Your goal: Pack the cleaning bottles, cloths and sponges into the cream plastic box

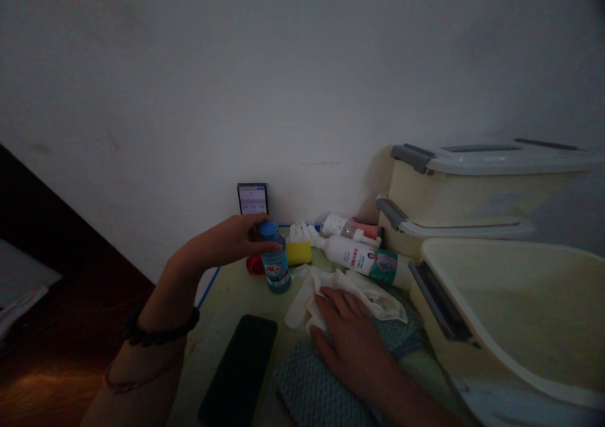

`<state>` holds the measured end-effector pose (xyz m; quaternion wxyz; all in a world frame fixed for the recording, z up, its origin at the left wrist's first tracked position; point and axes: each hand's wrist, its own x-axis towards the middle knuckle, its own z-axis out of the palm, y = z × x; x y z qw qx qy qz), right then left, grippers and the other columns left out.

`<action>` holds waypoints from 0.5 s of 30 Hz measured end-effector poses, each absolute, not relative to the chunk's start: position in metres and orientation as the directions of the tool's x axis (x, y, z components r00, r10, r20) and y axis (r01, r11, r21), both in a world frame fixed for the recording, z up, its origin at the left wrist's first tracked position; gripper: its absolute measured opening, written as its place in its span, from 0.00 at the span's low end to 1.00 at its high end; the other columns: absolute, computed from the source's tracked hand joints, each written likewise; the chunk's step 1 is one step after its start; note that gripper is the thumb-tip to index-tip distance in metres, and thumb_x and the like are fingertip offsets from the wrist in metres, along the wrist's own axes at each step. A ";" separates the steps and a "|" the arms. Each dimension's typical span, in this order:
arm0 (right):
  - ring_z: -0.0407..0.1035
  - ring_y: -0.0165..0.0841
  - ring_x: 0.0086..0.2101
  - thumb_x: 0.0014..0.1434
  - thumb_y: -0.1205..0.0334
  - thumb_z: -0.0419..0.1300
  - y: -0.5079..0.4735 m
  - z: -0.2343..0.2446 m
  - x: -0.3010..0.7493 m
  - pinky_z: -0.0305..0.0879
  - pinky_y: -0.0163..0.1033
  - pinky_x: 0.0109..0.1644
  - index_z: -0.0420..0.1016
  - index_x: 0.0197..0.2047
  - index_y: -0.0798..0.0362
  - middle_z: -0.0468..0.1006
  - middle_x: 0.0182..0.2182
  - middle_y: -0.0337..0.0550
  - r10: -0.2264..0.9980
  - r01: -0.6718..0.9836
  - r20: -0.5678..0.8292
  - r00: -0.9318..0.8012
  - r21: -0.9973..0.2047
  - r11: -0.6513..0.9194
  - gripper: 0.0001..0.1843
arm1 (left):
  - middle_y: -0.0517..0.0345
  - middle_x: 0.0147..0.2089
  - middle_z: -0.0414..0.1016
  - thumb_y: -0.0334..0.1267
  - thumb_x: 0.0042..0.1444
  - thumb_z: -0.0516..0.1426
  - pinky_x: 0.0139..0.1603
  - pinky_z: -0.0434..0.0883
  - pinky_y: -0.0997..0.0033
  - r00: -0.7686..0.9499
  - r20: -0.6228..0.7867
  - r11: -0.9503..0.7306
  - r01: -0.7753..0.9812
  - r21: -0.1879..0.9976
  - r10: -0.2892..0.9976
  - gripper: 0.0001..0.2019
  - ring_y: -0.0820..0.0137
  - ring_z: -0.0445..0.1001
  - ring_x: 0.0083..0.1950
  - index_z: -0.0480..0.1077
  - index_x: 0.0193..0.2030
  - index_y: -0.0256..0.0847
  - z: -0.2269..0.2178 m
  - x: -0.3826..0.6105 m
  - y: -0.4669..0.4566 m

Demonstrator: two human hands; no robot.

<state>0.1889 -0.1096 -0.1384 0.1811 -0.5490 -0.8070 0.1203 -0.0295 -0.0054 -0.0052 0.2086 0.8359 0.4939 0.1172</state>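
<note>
My left hand (234, 241) is closed round the blue cap of a small blue bottle (276, 264) that stands upright on the pale green table (227, 301). My right hand (352, 335) lies flat, fingers together, on a white rubber glove (352, 288) spread over a grey-green cloth (312, 386). A dark bead bracelet circles my left wrist.
A black phone (240, 371) lies near the front edge. By the wall stand a lit phone (252, 199), a yellow sponge (299, 252), a red lid (254, 265) and two lying white bottles (363, 258). Stacked lidded bins (472, 187) and an open cream bin (520, 313) fill the right.
</note>
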 end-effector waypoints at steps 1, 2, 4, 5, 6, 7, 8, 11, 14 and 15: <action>0.58 0.45 0.56 0.60 0.58 0.50 -0.110 -0.138 0.189 0.51 0.52 0.61 0.67 0.58 0.59 0.67 0.57 0.52 0.929 0.843 0.159 -0.334 -0.392 0.370 0.24 | 0.58 0.31 0.74 0.51 0.52 0.56 0.29 0.66 0.73 0.487 -0.011 -0.424 0.770 0.477 0.873 0.17 0.68 0.72 0.31 0.67 0.41 0.41 -0.006 -0.029 -0.005; 0.58 0.45 0.56 0.60 0.58 0.50 -0.110 -0.138 0.189 0.51 0.52 0.61 0.67 0.58 0.59 0.67 0.57 0.52 0.929 0.843 0.160 -0.335 -0.391 0.371 0.25 | 0.58 0.31 0.74 0.51 0.52 0.55 0.29 0.66 0.73 0.489 -0.011 -0.422 0.764 0.489 0.872 0.17 0.68 0.72 0.31 0.68 0.41 0.41 -0.006 -0.029 -0.005; 0.58 0.45 0.55 0.60 0.58 0.50 -0.109 -0.139 0.189 0.52 0.52 0.61 0.67 0.58 0.59 0.67 0.56 0.52 0.928 0.843 0.163 -0.335 -0.388 0.372 0.25 | 0.58 0.31 0.75 0.51 0.52 0.55 0.29 0.66 0.72 0.488 -0.012 -0.417 0.757 0.503 0.873 0.16 0.68 0.72 0.30 0.68 0.41 0.42 -0.007 -0.029 -0.006; 0.58 0.44 0.55 0.60 0.58 0.50 -0.109 -0.139 0.189 0.52 0.52 0.61 0.67 0.57 0.59 0.68 0.56 0.52 0.928 0.844 0.166 -0.333 -0.387 0.372 0.24 | 0.58 0.31 0.75 0.51 0.52 0.55 0.29 0.66 0.72 0.488 -0.012 -0.416 0.756 0.505 0.873 0.16 0.67 0.73 0.30 0.68 0.41 0.42 -0.007 -0.029 -0.006; 0.58 0.44 0.55 0.60 0.58 0.50 -0.109 -0.139 0.189 0.52 0.52 0.61 0.67 0.57 0.59 0.68 0.56 0.52 0.929 0.844 0.170 -0.330 -0.387 0.371 0.24 | 0.57 0.32 0.76 0.51 0.52 0.55 0.29 0.66 0.72 0.487 -0.014 -0.414 0.757 0.505 0.873 0.16 0.67 0.73 0.31 0.69 0.41 0.42 -0.007 -0.029 -0.006; 0.58 0.44 0.55 0.60 0.58 0.50 -0.109 -0.139 0.189 0.52 0.52 0.61 0.67 0.57 0.59 0.68 0.56 0.52 0.929 0.844 0.174 -0.327 -0.388 0.370 0.24 | 0.57 0.32 0.76 0.51 0.52 0.55 0.30 0.67 0.71 0.486 -0.018 -0.412 0.759 0.504 0.874 0.16 0.67 0.73 0.31 0.69 0.42 0.42 -0.007 -0.030 -0.007; 0.58 0.44 0.55 0.60 0.58 0.51 -0.109 -0.139 0.189 0.52 0.52 0.61 0.68 0.57 0.59 0.68 0.56 0.52 0.929 0.844 0.176 -0.326 -0.389 0.369 0.24 | 0.56 0.33 0.76 0.51 0.51 0.56 0.32 0.67 0.71 0.489 -0.027 -0.411 0.761 0.502 0.872 0.17 0.66 0.73 0.33 0.69 0.42 0.42 -0.006 -0.031 -0.007; 0.58 0.44 0.55 0.60 0.59 0.51 -0.109 -0.138 0.189 0.53 0.51 0.61 0.68 0.57 0.59 0.68 0.56 0.52 0.929 0.843 0.177 -0.325 -0.391 0.370 0.24 | 0.55 0.39 0.75 0.49 0.47 0.59 0.39 0.69 0.67 0.523 -0.073 -0.425 0.759 0.492 0.849 0.19 0.63 0.73 0.40 0.69 0.45 0.43 -0.006 -0.037 -0.006; 0.58 0.44 0.55 0.60 0.58 0.51 -0.110 -0.138 0.189 0.53 0.52 0.61 0.67 0.57 0.59 0.68 0.56 0.52 0.929 0.844 0.173 -0.326 -0.390 0.368 0.24 | 0.53 0.50 0.69 0.45 0.41 0.63 0.53 0.65 0.62 0.544 -0.084 -0.457 0.771 0.444 0.835 0.27 0.59 0.68 0.52 0.67 0.50 0.44 -0.011 -0.047 -0.002; 0.58 0.44 0.55 0.60 0.58 0.50 -0.110 -0.138 0.189 0.52 0.52 0.61 0.67 0.57 0.59 0.68 0.57 0.52 0.929 0.844 0.174 -0.326 -0.388 0.369 0.24 | 0.52 0.53 0.67 0.44 0.39 0.64 0.57 0.62 0.61 0.535 -0.081 -0.456 0.782 0.424 0.841 0.29 0.58 0.65 0.55 0.66 0.52 0.44 -0.015 -0.050 0.001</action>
